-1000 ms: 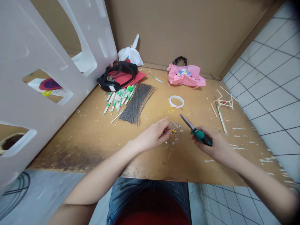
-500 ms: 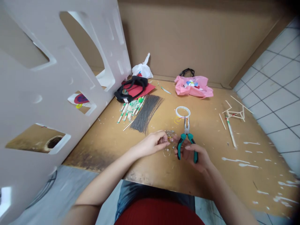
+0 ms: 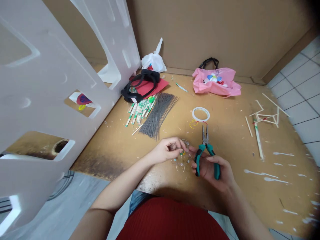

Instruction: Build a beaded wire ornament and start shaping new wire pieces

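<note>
My left hand [image 3: 166, 150] is closed in a pinch on a small clear wire-and-bead piece [image 3: 182, 159] with yellow and red bits, held just above the wooden table [image 3: 112, 143]. My right hand [image 3: 212, 168] grips green-handled pliers [image 3: 205, 150], jaws pointing away from me, handles spread in the palm. The pliers sit right beside the wire piece. A white tape roll [image 3: 200, 114] and yellow and red wire loops [image 3: 195, 124] lie just beyond the plier tips.
A bundle of grey wires [image 3: 159, 115], green-printed sticks [image 3: 140, 110], a black strap on red paper [image 3: 142, 86], a white bag [image 3: 153, 61] and a pink bag [image 3: 216, 83] lie farther back. Loose wooden sticks [image 3: 262, 120] lie right. A white panel [image 3: 55, 83] stands left.
The pliers have turned from pointing left to pointing away from me and come in close beside the wire piece. My left hand keeps its pinch. The view has shifted slightly.
</note>
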`<state>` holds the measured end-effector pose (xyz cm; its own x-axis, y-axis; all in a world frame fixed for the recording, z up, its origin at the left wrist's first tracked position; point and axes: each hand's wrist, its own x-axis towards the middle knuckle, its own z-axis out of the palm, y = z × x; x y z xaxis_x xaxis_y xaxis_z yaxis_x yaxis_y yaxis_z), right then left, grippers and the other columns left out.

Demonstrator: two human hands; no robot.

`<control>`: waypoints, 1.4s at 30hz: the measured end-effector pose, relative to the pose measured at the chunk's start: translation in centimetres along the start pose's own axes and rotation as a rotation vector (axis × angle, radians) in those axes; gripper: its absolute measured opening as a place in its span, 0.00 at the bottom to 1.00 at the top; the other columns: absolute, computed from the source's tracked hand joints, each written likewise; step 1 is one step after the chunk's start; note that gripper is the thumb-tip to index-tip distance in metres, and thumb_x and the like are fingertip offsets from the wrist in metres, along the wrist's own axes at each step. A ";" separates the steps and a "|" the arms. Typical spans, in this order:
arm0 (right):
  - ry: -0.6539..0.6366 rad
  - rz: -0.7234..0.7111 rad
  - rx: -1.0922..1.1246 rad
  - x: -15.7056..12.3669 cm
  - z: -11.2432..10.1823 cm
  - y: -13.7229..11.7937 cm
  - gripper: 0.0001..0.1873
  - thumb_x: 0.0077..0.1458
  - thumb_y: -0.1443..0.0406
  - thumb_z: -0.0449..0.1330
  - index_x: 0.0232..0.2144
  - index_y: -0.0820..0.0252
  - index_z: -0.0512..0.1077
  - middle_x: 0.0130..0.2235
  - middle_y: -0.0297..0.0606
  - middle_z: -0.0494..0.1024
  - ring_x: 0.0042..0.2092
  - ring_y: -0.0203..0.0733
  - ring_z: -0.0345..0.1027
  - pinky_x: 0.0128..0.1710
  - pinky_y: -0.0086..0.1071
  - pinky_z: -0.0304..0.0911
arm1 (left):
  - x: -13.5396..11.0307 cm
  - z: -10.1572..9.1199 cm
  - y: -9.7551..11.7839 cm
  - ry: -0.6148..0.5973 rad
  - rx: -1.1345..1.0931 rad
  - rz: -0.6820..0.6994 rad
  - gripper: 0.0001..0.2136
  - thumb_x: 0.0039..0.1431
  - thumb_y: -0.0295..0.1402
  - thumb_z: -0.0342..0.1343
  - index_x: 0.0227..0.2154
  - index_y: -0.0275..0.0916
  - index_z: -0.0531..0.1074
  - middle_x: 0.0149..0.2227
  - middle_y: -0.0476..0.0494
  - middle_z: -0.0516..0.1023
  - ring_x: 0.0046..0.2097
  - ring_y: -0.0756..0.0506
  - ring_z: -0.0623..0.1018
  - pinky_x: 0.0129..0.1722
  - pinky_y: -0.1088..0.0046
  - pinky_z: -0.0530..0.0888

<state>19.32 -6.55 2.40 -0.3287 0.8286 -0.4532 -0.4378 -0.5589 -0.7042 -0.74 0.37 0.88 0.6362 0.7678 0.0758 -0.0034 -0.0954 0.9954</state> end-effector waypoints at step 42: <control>0.035 -0.402 -2.331 -3.3 0.7 -7.5 0.15 0.45 0.67 0.56 0.39 0.52 0.70 0.30 0.33 0.74 0.29 0.40 0.68 0.24 0.30 0.47 | -0.5 -0.3 -0.7 -0.057 -0.302 -0.084 0.14 0.50 0.40 0.59 0.27 0.33 0.64 0.29 0.46 0.72 0.23 0.56 0.68 0.23 0.80 0.66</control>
<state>23.11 -5.16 9.55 -0.4807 0.8585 -0.1784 0.8625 0.4996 0.0801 -1.31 0.25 0.18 0.6864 0.7272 -0.0026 -0.1723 0.1660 0.9710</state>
